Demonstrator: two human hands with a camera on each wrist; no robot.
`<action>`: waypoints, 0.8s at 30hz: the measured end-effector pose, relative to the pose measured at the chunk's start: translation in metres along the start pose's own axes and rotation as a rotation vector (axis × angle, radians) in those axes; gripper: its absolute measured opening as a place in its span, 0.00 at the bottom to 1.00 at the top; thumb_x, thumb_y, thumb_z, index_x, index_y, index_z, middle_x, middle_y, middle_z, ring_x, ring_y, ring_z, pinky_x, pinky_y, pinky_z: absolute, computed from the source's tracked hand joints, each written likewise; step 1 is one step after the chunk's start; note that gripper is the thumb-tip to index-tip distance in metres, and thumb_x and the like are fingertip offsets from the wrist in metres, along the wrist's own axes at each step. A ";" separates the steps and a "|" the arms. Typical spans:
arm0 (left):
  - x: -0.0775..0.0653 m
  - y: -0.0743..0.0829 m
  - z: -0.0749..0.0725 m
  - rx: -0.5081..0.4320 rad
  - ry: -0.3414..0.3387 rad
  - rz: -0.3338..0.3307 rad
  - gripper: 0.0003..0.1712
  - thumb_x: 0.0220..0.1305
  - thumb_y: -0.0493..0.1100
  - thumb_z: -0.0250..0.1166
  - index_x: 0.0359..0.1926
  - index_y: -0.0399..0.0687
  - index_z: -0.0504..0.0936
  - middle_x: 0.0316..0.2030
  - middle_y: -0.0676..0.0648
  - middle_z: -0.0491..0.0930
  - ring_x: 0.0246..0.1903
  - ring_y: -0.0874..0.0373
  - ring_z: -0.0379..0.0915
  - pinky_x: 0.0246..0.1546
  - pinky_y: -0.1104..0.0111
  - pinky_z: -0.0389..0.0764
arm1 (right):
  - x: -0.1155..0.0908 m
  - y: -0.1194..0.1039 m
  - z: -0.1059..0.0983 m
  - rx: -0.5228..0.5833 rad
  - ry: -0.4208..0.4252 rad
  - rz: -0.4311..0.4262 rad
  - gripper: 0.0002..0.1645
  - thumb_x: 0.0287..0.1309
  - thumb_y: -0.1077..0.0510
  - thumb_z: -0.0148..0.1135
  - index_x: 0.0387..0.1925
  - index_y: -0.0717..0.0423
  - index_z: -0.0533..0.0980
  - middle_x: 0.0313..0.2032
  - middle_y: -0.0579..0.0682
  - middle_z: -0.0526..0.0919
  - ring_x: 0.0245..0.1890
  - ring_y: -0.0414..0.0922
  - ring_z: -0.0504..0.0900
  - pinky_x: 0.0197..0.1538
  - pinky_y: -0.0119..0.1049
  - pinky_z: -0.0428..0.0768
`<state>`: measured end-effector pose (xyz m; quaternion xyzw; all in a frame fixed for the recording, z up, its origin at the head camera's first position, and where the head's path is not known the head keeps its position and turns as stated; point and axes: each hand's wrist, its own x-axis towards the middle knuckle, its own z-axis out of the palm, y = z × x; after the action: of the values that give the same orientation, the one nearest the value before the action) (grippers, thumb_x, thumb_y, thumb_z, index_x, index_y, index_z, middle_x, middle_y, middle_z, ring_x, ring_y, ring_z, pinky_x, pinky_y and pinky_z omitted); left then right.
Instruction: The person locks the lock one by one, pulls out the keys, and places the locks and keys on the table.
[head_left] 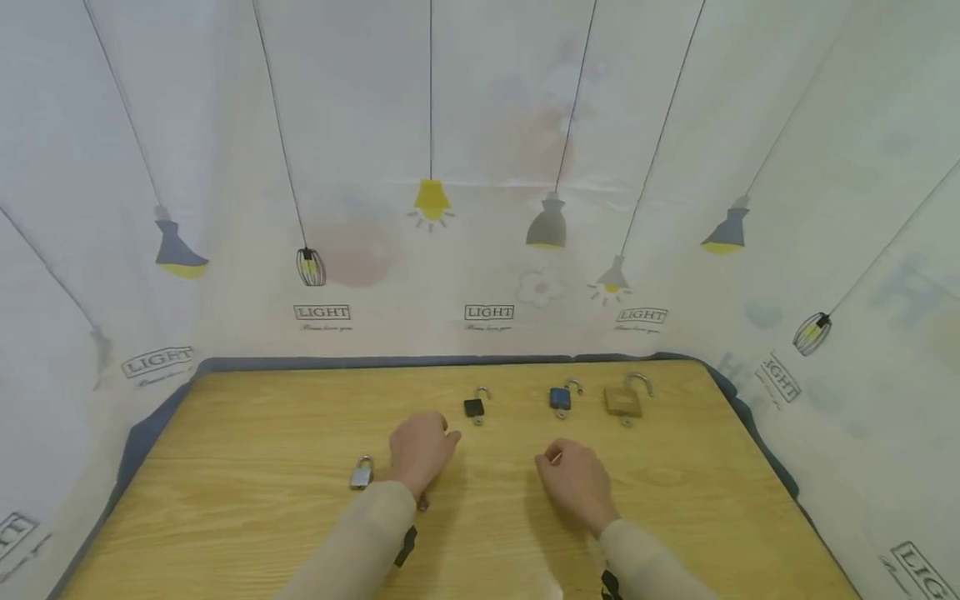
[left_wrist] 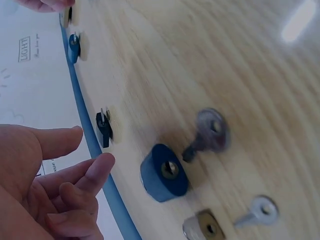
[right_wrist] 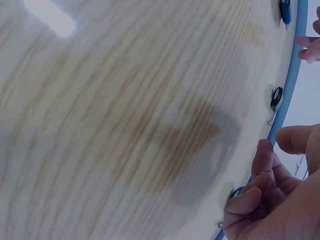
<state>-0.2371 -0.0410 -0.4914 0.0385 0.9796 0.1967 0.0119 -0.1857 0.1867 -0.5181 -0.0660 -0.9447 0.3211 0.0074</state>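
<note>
Over the middle of the table hangs my left hand (head_left: 422, 450), its fingers loosely bent with nothing in them. Below it, the left wrist view shows a closed blue padlock (left_wrist: 164, 175) with a dark key (left_wrist: 210, 132) lying beside it; the sleeve covers that padlock in the head view. A small silver padlock (head_left: 362, 475) sits left of this hand, a silver key (left_wrist: 259, 211) near its keyhole. My right hand (head_left: 576, 482), also loosely curled and holding nothing, is over the table in front of an unlocked blue padlock (head_left: 560, 398) with a key in it.
An unlocked black padlock (head_left: 474, 407) lies beyond the left hand, its key inserted. At the back right is a larger brass padlock (head_left: 622, 402), shackle raised and key in. White sheeting printed with lamps (head_left: 431, 200) surrounds the wooden table (head_left: 262, 433).
</note>
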 end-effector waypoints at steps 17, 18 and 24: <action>0.048 0.025 0.028 0.010 0.017 -0.133 0.29 0.58 0.57 0.66 0.09 0.49 0.68 0.09 0.54 0.65 0.11 0.62 0.58 0.11 0.71 0.58 | -0.001 0.007 -0.012 0.053 -0.013 0.054 0.11 0.59 0.49 0.61 0.30 0.52 0.78 0.21 0.44 0.78 0.18 0.41 0.73 0.20 0.35 0.71; 0.050 0.027 0.030 0.010 0.025 -0.142 0.30 0.58 0.58 0.66 0.09 0.50 0.67 0.09 0.54 0.64 0.11 0.62 0.57 0.10 0.71 0.57 | -0.001 0.007 -0.012 0.055 -0.015 0.053 0.11 0.60 0.49 0.60 0.30 0.52 0.78 0.21 0.44 0.78 0.19 0.41 0.73 0.20 0.35 0.70; 0.060 0.034 0.045 0.018 0.058 -0.189 0.31 0.58 0.60 0.65 0.08 0.51 0.65 0.08 0.54 0.63 0.11 0.62 0.56 0.10 0.71 0.55 | -0.002 0.007 -0.013 0.056 -0.018 0.062 0.12 0.60 0.48 0.61 0.30 0.51 0.78 0.22 0.44 0.78 0.20 0.41 0.73 0.22 0.36 0.71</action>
<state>-0.2926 0.0125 -0.5202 -0.0595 0.9805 0.1871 0.0019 -0.1820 0.2000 -0.5121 -0.0923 -0.9328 0.3483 -0.0092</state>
